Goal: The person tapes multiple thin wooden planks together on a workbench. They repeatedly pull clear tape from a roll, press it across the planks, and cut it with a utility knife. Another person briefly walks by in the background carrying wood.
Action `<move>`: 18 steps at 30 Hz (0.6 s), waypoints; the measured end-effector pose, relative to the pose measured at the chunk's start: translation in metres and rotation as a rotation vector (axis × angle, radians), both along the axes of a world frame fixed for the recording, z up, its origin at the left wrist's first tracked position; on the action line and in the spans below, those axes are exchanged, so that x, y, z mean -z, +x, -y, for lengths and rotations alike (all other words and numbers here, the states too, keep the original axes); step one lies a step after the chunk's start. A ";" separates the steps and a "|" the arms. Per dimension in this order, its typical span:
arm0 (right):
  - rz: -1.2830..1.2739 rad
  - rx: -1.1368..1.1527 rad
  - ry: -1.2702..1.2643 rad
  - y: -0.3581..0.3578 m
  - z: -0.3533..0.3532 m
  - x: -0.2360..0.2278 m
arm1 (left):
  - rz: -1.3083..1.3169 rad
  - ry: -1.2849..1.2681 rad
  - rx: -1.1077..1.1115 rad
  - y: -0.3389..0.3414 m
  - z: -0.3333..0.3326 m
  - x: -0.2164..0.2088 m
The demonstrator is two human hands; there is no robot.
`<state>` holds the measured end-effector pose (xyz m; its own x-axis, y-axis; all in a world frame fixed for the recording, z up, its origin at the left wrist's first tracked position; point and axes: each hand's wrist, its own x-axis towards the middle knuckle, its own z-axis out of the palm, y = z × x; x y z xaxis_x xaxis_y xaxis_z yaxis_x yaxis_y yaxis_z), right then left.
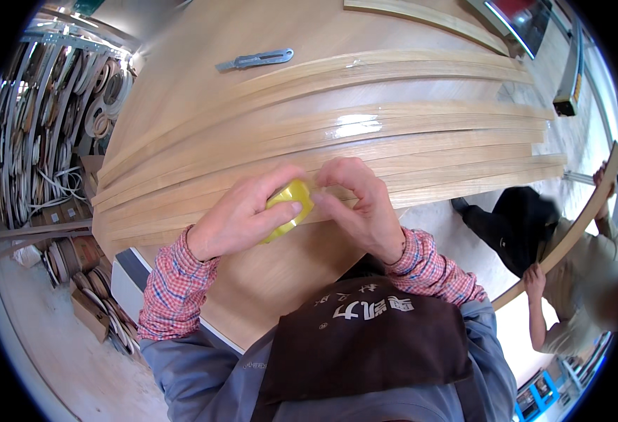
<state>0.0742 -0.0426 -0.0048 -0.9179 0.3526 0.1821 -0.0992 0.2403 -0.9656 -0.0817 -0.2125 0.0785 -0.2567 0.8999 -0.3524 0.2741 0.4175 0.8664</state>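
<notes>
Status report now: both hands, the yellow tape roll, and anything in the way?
Left hand grips yellow tape roll. Right hand pinches at its edge, over wood strips. Nothing in the way; knife far off.

We look down from a single head-worn fisheye view, close above our own left hand (235,221) and right hand (361,211) at picture centre, facing the wooden table (203,77) that extends toward twelve o'clock. Straight edges bow near the rim; the floor (41,352) shows at eight o'clock, a co-worker (576,281) at four o'clock.
</notes>
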 end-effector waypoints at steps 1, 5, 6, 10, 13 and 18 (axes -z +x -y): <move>-0.006 -0.005 0.014 -0.001 -0.001 0.001 | 0.021 -0.028 0.007 -0.001 -0.002 -0.001; 0.025 -0.003 0.012 -0.007 0.012 0.001 | 0.058 -0.084 0.034 -0.008 0.012 -0.002; 0.046 0.000 0.021 -0.008 0.014 0.003 | 0.054 -0.081 0.039 -0.008 0.016 0.001; 0.016 0.020 0.155 -0.010 0.038 0.015 | -0.013 -0.113 0.035 -0.011 0.045 0.002; -0.044 0.035 0.264 -0.021 0.051 0.014 | -0.115 -0.092 0.056 -0.021 0.072 0.003; 0.032 0.198 0.199 -0.010 0.011 0.020 | -0.091 -0.268 0.043 -0.055 0.131 -0.017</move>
